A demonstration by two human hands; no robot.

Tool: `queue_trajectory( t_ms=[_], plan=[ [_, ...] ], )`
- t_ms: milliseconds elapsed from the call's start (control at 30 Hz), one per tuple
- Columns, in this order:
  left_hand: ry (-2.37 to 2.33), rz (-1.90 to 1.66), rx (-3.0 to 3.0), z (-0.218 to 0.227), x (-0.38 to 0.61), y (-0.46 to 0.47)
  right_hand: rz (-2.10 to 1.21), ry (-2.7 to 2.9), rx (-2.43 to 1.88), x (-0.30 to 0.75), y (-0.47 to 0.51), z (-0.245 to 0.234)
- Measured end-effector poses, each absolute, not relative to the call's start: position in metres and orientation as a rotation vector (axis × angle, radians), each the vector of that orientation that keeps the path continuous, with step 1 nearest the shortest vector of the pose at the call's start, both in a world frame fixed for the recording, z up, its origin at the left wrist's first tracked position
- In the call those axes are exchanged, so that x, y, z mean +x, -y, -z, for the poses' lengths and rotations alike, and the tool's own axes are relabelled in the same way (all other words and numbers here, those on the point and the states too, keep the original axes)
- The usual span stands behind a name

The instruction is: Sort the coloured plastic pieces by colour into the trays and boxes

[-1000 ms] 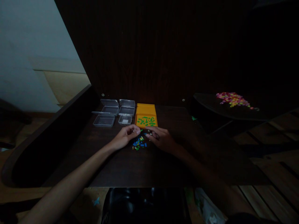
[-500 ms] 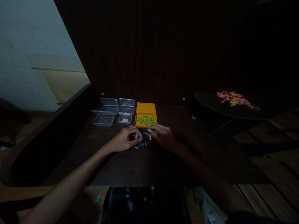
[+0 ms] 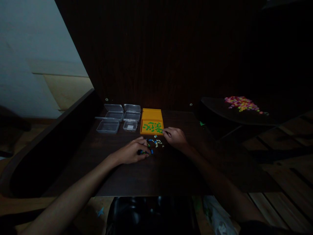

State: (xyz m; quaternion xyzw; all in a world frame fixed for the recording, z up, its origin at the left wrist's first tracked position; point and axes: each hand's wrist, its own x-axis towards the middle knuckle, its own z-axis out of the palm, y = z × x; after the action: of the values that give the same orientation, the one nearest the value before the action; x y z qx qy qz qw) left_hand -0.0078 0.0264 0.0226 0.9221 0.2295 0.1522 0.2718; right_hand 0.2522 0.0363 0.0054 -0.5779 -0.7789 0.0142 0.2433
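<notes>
A small heap of tiny coloured pieces [image 3: 154, 143] lies on the dark table [image 3: 151, 169]. My left hand [image 3: 133, 151] rests on the heap's near left side, fingers curled and pinched over a few pieces. My right hand [image 3: 175, 136] is at the front right corner of the orange box [image 3: 152, 115], fingers pinched together on something too small to name. The orange box holds several green pieces [image 3: 152, 126].
Several clear plastic boxes [image 3: 119, 117] with open lids stand left of the orange box. A pile of pink and yellow pieces [image 3: 241, 103] lies on a dark surface at the right. A curved dark rail [image 3: 49, 140] borders the table's left.
My right hand has moved from the heap up to the orange box's front right corner. My left hand has slid toward me over the heap's near side.
</notes>
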Motion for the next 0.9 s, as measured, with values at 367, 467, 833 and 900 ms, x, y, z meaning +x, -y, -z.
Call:
queue_trajectory(
  t_ms=[367, 467, 833, 900],
  plan=[
    [-0.622, -0.409, 2.465, -0.024, -0.008, -0.025, -0.217, 2.186, -1.205, 0.244, -0.022, -0.014],
    [-0.632, -0.405, 2.481, -0.029, -0.012, -0.026, -0.379, 2.309, -1.006, 0.233, -0.007, -0.018],
    [-0.648, -0.322, 2.503, -0.039, -0.02, -0.028, -0.436, 2.636, -1.013, 0.214, 0.012, -0.022],
    [-0.643, -0.316, 2.505, -0.038, -0.02, -0.028, -0.432, 2.645, -1.009, 0.214, 0.012, -0.022]
  ],
)
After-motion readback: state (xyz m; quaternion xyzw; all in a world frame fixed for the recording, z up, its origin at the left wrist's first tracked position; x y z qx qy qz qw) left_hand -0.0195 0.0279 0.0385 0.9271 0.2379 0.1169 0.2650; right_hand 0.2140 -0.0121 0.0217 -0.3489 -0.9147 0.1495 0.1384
